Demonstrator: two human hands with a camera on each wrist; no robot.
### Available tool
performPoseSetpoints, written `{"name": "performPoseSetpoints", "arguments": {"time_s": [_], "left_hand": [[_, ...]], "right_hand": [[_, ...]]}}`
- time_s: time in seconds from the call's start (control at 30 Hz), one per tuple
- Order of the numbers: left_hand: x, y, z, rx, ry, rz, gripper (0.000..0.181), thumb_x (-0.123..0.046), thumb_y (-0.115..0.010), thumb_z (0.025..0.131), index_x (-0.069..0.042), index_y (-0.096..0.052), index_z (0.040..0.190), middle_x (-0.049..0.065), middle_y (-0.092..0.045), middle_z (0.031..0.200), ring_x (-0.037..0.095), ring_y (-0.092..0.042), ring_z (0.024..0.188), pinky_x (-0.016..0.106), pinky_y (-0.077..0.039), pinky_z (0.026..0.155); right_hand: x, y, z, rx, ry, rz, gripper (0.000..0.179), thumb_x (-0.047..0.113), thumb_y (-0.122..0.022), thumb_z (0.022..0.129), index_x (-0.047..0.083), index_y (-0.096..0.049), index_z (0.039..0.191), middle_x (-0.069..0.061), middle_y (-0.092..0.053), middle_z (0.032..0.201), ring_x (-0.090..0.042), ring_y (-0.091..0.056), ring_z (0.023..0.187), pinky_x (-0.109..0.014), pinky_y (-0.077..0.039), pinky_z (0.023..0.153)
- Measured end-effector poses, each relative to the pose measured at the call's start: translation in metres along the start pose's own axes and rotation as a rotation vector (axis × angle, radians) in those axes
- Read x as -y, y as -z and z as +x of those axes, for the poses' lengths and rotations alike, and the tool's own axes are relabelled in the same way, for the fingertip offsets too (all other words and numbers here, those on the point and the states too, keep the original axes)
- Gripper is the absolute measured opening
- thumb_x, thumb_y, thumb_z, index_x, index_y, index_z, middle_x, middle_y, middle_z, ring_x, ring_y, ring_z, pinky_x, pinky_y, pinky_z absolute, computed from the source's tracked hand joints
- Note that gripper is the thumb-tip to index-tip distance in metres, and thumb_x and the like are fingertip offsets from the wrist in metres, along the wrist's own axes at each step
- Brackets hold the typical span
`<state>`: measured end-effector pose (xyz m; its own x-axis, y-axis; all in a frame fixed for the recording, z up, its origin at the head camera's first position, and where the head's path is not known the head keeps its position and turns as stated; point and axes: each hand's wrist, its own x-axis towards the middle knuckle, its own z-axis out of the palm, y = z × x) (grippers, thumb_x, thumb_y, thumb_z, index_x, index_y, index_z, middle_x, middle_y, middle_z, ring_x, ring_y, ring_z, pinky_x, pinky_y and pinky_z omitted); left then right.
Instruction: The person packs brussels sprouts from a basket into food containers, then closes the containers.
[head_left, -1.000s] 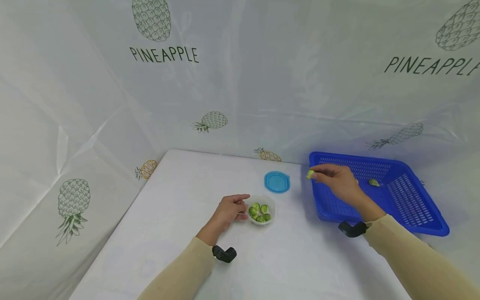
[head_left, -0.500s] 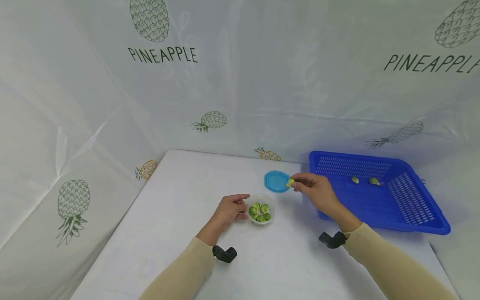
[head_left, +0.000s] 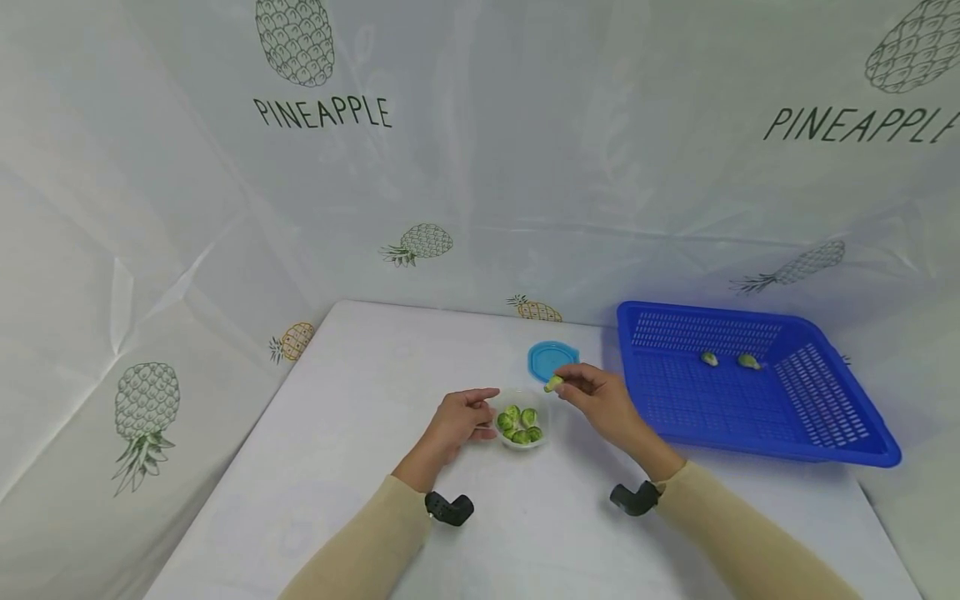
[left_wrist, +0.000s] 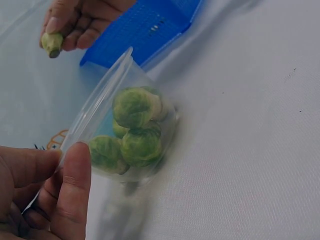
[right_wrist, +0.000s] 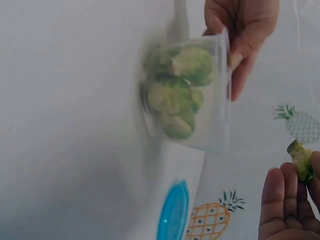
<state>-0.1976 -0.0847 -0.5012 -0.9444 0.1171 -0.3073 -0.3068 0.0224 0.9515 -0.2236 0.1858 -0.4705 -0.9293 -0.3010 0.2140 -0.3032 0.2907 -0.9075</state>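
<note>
A clear plastic container [left_wrist: 167,117] stands on the white table, with several green Brussels sprouts [left_wrist: 142,146] inside. At its left side, my left hand [head_left: 463,417] pinches the rim between thumb and fingers, the index finger reaching along the edge in the head view. My right hand [head_left: 603,408] pinches a single Brussels sprout [head_left: 553,383] by thumb and fingertips, just beyond the container's back right rim. In the right wrist view that sprout [right_wrist: 301,159] shows its cut stem end. Just behind the container lies a blue lid [head_left: 547,360], partly overlapped by the right fingers.
A blue perforated basket [head_left: 780,446] sits at the right of the table, holding two more sprouts [head_left: 747,361] near its back wall. White sheeting [head_left: 525,167] printed with pineapples rises behind the table and along its left side.
My right hand has carried the sprout leftward and nearer from the basket's left edge, past the lid, to beside the container. The left hand and the container have stayed put.
</note>
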Motion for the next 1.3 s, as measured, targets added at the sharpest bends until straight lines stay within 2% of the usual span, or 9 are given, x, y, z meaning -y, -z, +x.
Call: {"name": "performPoseSetpoints", "arguments": {"time_s": [0.27, 0.53, 0.73, 0.93, 1.3], "left_hand": [[0.001, 0.0, 0.0, 0.003, -0.008, -0.001, 0.043, -0.001, -0.061, 0.102, -0.007, -0.065, 0.144, 0.007, -0.058, 0.104, 0.016, -0.069, 0.079, 0.028, -0.066, 0.073], [0.002, 0.0, 0.001, 0.006, -0.005, -0.014, 0.045, -0.001, -0.062, 0.101, -0.005, -0.063, 0.146, 0.006, -0.058, 0.103, 0.015, -0.068, 0.076, 0.027, -0.066, 0.072], [0.002, 0.0, 0.001, 0.002, -0.002, -0.011, 0.045, -0.001, -0.062, 0.101, -0.005, -0.063, 0.146, 0.007, -0.058, 0.104, 0.014, -0.068, 0.076, 0.027, -0.066, 0.072], [0.0, -0.001, -0.002, 0.002, -0.001, -0.003, 0.045, 0.0, -0.06, 0.101, -0.005, -0.063, 0.146, 0.007, -0.057, 0.104, 0.015, -0.069, 0.076, 0.027, -0.066, 0.072], [0.0, 0.0, 0.0, 0.006, -0.006, -0.004, 0.045, 0.0, -0.061, 0.101, -0.005, -0.063, 0.146, 0.006, -0.057, 0.102, 0.014, -0.068, 0.075, 0.029, -0.067, 0.074]], "right_hand": [[-0.009, -0.022, -0.004, -0.014, 0.002, -0.027, 0.021, 0.008, -0.075, 0.097, 0.001, -0.076, 0.117, -0.011, -0.074, 0.101, -0.008, -0.065, 0.088, -0.019, -0.058, 0.074], [-0.016, -0.035, -0.004, 0.005, -0.014, -0.094, 0.018, 0.01, -0.077, 0.096, 0.006, -0.078, 0.114, -0.004, -0.073, 0.099, -0.013, -0.061, 0.092, -0.022, -0.053, 0.079], [-0.018, -0.043, -0.004, 0.015, -0.026, -0.117, 0.018, 0.01, -0.079, 0.094, 0.009, -0.079, 0.112, -0.003, -0.071, 0.096, -0.014, -0.06, 0.09, -0.023, -0.051, 0.077], [-0.02, -0.046, -0.003, 0.015, -0.039, -0.16, 0.019, 0.01, -0.081, 0.092, 0.01, -0.08, 0.111, -0.002, -0.07, 0.096, -0.016, -0.058, 0.087, -0.023, -0.05, 0.072], [-0.019, -0.047, -0.002, 0.032, 0.0, -0.218, 0.019, 0.012, -0.082, 0.092, 0.011, -0.081, 0.11, -0.003, -0.073, 0.102, -0.013, -0.059, 0.092, -0.024, -0.05, 0.075]]}}
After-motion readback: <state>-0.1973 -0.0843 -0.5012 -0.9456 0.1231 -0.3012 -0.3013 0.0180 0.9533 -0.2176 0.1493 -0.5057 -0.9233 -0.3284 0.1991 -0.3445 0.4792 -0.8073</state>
